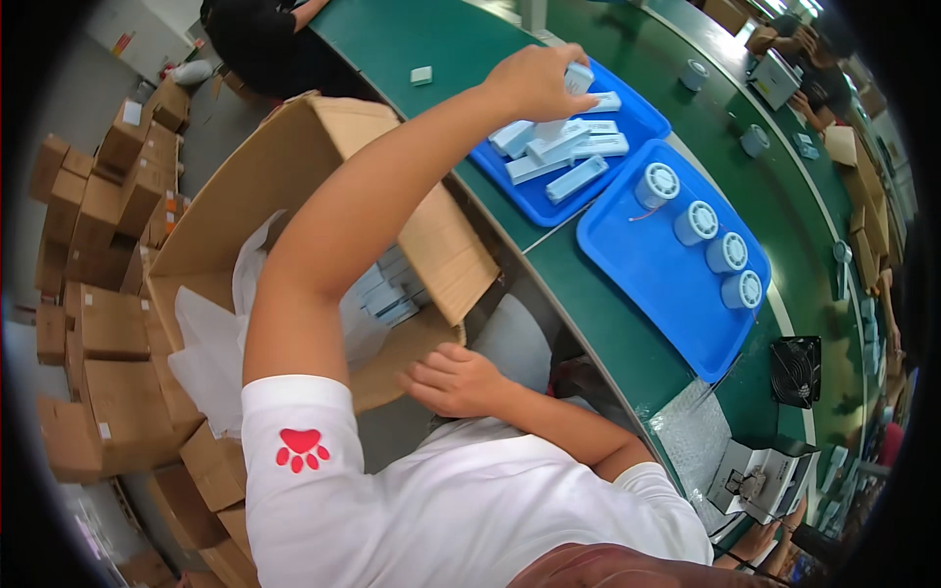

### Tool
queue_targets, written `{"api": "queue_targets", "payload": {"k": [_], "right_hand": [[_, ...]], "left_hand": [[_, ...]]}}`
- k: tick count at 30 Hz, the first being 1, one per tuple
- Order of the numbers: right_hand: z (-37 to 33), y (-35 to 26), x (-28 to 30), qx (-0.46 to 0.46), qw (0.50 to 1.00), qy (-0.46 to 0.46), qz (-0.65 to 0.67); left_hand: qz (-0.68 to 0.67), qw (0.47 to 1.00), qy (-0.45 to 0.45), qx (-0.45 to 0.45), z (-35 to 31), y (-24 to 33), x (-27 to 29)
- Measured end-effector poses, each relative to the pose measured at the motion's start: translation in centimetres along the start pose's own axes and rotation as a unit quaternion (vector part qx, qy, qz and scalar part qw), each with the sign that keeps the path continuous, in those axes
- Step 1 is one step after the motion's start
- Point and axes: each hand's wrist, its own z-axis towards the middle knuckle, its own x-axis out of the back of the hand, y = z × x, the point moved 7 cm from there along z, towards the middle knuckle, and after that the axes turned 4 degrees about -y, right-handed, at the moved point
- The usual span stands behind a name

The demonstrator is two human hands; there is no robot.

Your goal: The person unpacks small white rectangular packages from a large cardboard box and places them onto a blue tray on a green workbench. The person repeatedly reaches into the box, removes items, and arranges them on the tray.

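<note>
- The green desk [627, 333] curves from near right to far left, and you sit at its near edge in a white shirt.
- An open cardboard box [294, 186] stands to your left below the desk edge, lined with a white plastic bag [211, 333]; pale flat parts lie inside it, partly hidden by your arm.
- Stacked brown cartons [98, 245] fill the floor further left.
- The nearer blue tray [657, 274] on the desk carries four white round parts [696, 222] in a row.
- The farther blue tray [642, 122], touching the nearer one, holds a loose heap of white flat pieces [573, 147].
- Your left hand [534, 78] is stretched out over the far tray, fingers closed around a small white piece [578, 76] held just above the heap.
- Your right hand [456, 380] rests near your body beside the box's lower flap, fingers loosely curled; it seems to hold nothing, though the palm side is hidden.
- A small black fan [796, 367] sits at the right of the desk, with a white machine [760, 475] nearer to you.
- A small white block [421, 75] lies alone on the far desk.
</note>
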Motion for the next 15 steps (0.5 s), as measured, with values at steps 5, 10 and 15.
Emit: {"api": "queue_targets", "payload": {"k": [5, 10, 15], "right_hand": [[-0.7, 0.0, -0.6, 0.025, 0.999, -0.039, 0.022], [-2.5, -0.1, -1.0, 0.034, 0.989, -0.080, 0.124], [-1.1, 2.2, -0.6, -0.028, 0.992, -0.087, 0.086]], "left_hand": [[0.083, 0.994, -0.072, 0.028, 5.9, -3.8, -7.6], [0.134, 0.988, 0.031, -0.075, 8.4, -5.3, -9.5], [0.208, 0.943, 0.227, -0.123, 2.9, -0.1, -4.4]]}}
